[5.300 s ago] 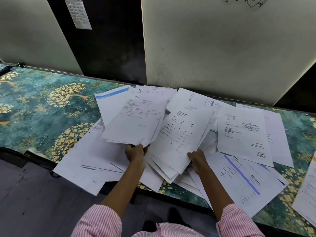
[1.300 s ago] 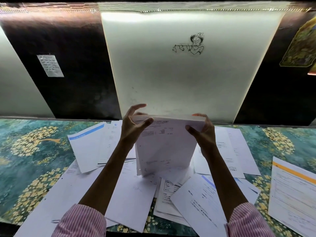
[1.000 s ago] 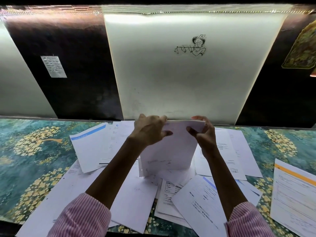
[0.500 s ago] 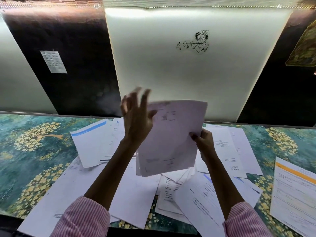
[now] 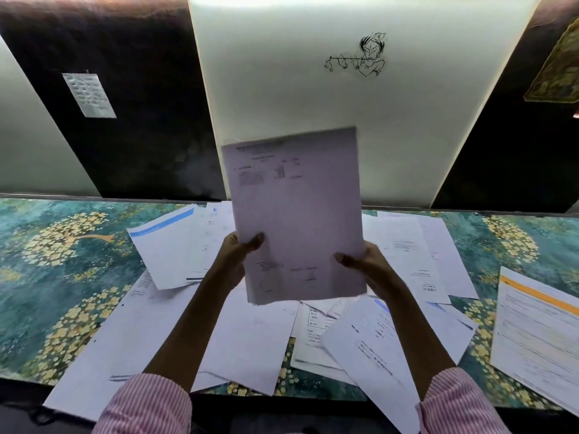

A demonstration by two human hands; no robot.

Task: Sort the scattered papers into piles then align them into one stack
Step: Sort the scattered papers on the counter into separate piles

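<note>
An upright bundle of printed papers [image 5: 297, 214] hangs in the air above the desk, its printed face toward me. My left hand [image 5: 236, 255] grips its left edge, thumb on the front. My right hand [image 5: 365, 266] grips the lower right edge in the same way. Under the bundle, loose white sheets [image 5: 250, 336] lie scattered and overlapping on the desk. A blue-banded sheet [image 5: 166, 245] lies at the left, more sheets [image 5: 416, 255] lie at the right.
The desk top [image 5: 56, 255] has a green and yellow floral pattern. An orange-banded sheet [image 5: 539, 333] lies apart at the far right. A white wall panel [image 5: 313, 89] with a small line drawing stands behind the desk, dark panels beside it.
The bundle has risen off the desk and now faces me upright. My left hand, spread open at the top half a second ago, now grips the left edge lower down.
</note>
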